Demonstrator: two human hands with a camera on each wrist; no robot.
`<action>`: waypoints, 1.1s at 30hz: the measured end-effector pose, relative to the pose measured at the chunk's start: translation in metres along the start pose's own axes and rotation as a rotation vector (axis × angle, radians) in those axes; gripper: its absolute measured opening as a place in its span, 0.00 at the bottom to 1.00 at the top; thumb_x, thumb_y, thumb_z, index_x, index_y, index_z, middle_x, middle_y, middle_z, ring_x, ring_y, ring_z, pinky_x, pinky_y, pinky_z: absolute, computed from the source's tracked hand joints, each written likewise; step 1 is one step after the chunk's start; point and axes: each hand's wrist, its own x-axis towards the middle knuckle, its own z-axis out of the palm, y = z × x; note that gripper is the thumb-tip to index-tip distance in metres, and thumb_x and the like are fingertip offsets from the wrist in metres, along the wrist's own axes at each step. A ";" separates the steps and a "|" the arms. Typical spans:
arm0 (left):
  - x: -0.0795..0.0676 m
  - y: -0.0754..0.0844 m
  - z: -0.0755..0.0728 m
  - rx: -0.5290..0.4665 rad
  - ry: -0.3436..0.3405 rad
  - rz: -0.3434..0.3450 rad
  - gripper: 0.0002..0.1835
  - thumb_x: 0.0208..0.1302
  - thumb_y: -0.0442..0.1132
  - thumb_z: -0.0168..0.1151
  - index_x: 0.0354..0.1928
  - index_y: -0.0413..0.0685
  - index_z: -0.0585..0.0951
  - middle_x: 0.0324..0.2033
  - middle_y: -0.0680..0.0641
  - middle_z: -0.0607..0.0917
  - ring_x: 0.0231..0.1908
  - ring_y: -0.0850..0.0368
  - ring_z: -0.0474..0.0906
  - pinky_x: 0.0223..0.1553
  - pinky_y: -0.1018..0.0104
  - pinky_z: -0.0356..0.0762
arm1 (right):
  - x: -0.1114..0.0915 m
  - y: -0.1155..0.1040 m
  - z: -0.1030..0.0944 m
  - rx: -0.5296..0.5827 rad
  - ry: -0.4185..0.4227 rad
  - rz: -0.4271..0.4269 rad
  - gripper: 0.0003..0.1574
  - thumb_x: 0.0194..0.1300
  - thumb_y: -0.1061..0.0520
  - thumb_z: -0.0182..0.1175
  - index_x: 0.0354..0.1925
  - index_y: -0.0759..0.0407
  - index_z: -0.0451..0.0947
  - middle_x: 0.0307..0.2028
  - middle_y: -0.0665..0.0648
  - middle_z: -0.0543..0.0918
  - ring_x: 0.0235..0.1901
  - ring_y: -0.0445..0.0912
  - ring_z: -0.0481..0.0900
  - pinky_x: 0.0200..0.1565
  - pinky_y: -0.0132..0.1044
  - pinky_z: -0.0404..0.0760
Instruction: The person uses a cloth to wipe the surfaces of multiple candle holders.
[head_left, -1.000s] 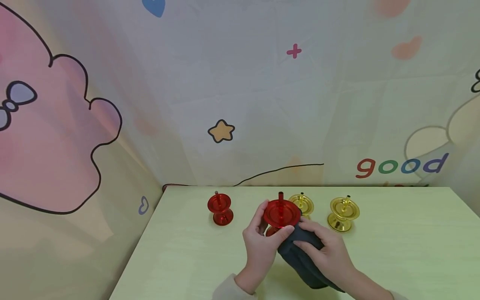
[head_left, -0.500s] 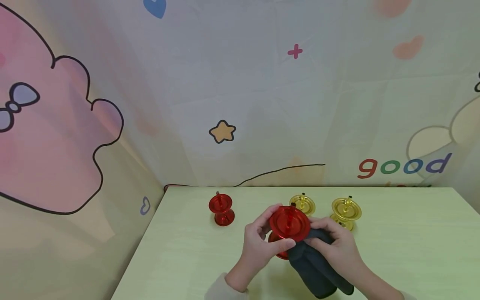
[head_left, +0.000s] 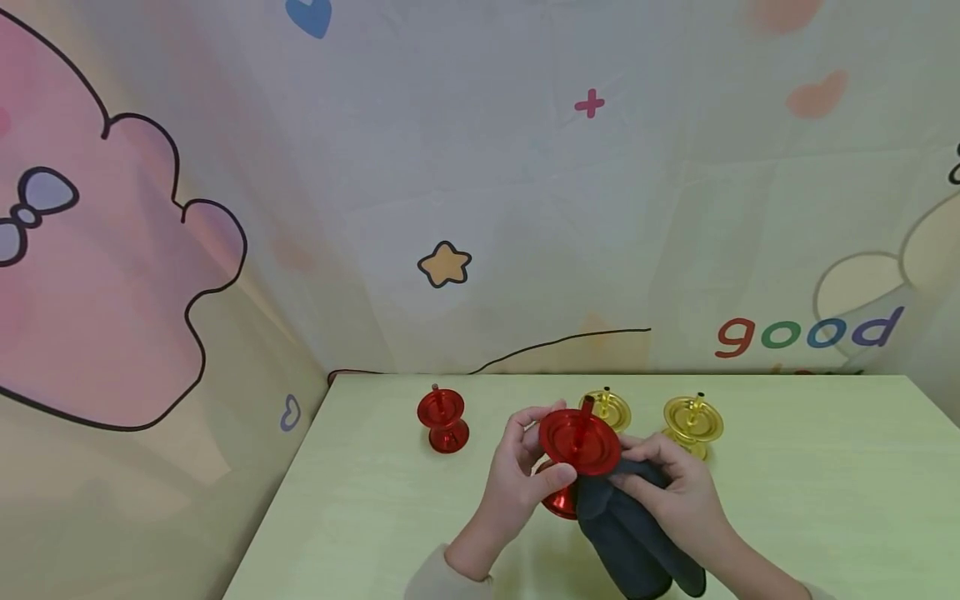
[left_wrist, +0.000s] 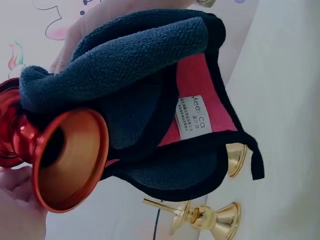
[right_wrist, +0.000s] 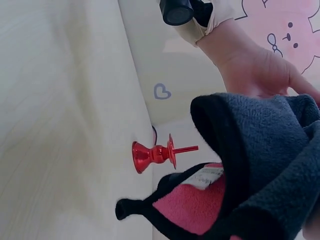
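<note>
My left hand (head_left: 513, 471) holds a red metal candle holder (head_left: 581, 450) above the table, thumb by the front of its dish and fingers behind. The holder tilts, its pin pointing up. In the left wrist view its hollow flared base (left_wrist: 75, 162) faces the camera. My right hand (head_left: 675, 492) pinches a dark blue-grey cleaning cloth (head_left: 626, 533) against the right side of the holder, under the dish. The folded cloth hangs down, showing a pink underside (left_wrist: 205, 92), black edging and a white label (left_wrist: 194, 117). The holder's stem is partly hidden by the cloth.
A second red candle holder (head_left: 442, 417) stands at the back left of the pale table (head_left: 810, 492). Two gold candle holders stand at the back: one (head_left: 611, 410) partly hidden behind the held holder, another (head_left: 692, 419) farther right. A printed backdrop (head_left: 525, 208) rises behind the table.
Both hands have brought the red candle holder and cloth slightly right and nearer to me, so its base shows more. Lately the left thumb has slid left along the dish.
</note>
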 end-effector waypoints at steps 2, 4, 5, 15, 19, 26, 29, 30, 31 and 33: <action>0.000 -0.002 0.000 0.006 0.016 0.016 0.33 0.56 0.46 0.60 0.59 0.41 0.59 0.58 0.39 0.69 0.54 0.58 0.71 0.53 0.65 0.70 | 0.000 0.000 0.000 -0.017 0.010 -0.001 0.14 0.43 0.75 0.63 0.29 0.64 0.74 0.41 0.31 0.77 0.41 0.27 0.76 0.42 0.18 0.73; 0.000 -0.004 0.000 -0.008 0.014 0.018 0.33 0.57 0.47 0.58 0.60 0.40 0.59 0.56 0.36 0.71 0.52 0.60 0.72 0.52 0.66 0.71 | 0.000 0.000 -0.001 -0.021 0.007 -0.001 0.14 0.43 0.75 0.63 0.30 0.64 0.74 0.41 0.31 0.77 0.41 0.27 0.76 0.42 0.18 0.73; -0.001 -0.004 -0.001 -0.026 0.007 0.012 0.33 0.57 0.47 0.58 0.60 0.39 0.58 0.56 0.35 0.70 0.51 0.61 0.72 0.51 0.66 0.72 | 0.000 0.000 -0.001 -0.010 0.002 0.000 0.14 0.43 0.75 0.62 0.30 0.64 0.74 0.41 0.31 0.77 0.41 0.27 0.76 0.42 0.18 0.73; 0.000 -0.001 -0.009 -0.082 -0.161 -0.086 0.36 0.60 0.54 0.50 0.63 0.38 0.55 0.57 0.29 0.65 0.50 0.64 0.72 0.52 0.64 0.72 | 0.005 0.004 -0.007 0.252 -0.112 -0.064 0.19 0.44 0.80 0.57 0.30 0.60 0.73 0.39 0.40 0.82 0.42 0.32 0.78 0.42 0.21 0.75; 0.000 0.001 -0.009 0.026 -0.037 -0.078 0.32 0.60 0.50 0.53 0.63 0.44 0.60 0.60 0.39 0.67 0.55 0.61 0.69 0.54 0.64 0.70 | 0.005 0.004 -0.007 0.203 -0.082 -0.034 0.17 0.44 0.79 0.58 0.29 0.61 0.73 0.37 0.39 0.82 0.42 0.31 0.78 0.42 0.20 0.74; -0.004 0.004 0.003 0.380 0.186 0.083 0.23 0.59 0.38 0.57 0.58 0.45 0.70 0.55 0.48 0.74 0.55 0.57 0.71 0.54 0.58 0.70 | 0.003 0.002 -0.006 0.028 -0.008 0.021 0.13 0.44 0.77 0.61 0.28 0.64 0.73 0.37 0.32 0.80 0.40 0.28 0.77 0.40 0.19 0.74; -0.006 0.004 0.008 0.507 0.181 0.125 0.29 0.56 0.40 0.60 0.61 0.46 0.66 0.56 0.48 0.73 0.55 0.57 0.71 0.54 0.58 0.70 | 0.003 0.003 -0.004 0.006 0.001 0.001 0.15 0.43 0.76 0.62 0.29 0.62 0.75 0.39 0.33 0.79 0.40 0.28 0.78 0.40 0.19 0.75; -0.006 0.004 0.010 0.546 0.185 0.137 0.32 0.54 0.42 0.62 0.61 0.46 0.65 0.56 0.48 0.73 0.55 0.57 0.71 0.54 0.58 0.70 | 0.003 0.003 -0.004 -0.004 0.001 -0.009 0.15 0.43 0.76 0.62 0.29 0.62 0.75 0.39 0.32 0.79 0.40 0.29 0.78 0.40 0.19 0.75; -0.006 0.004 0.011 0.565 0.190 0.137 0.34 0.53 0.43 0.63 0.62 0.46 0.64 0.56 0.48 0.73 0.55 0.57 0.71 0.54 0.59 0.70 | 0.003 0.003 -0.004 -0.012 -0.001 -0.017 0.15 0.43 0.76 0.62 0.30 0.62 0.75 0.40 0.32 0.78 0.40 0.28 0.78 0.41 0.19 0.74; -0.005 0.004 0.011 0.583 0.192 0.124 0.36 0.50 0.45 0.65 0.62 0.48 0.65 0.56 0.49 0.74 0.55 0.59 0.71 0.55 0.59 0.69 | 0.002 0.004 -0.003 -0.020 -0.011 -0.024 0.15 0.43 0.75 0.63 0.30 0.62 0.75 0.40 0.32 0.78 0.41 0.28 0.77 0.41 0.19 0.74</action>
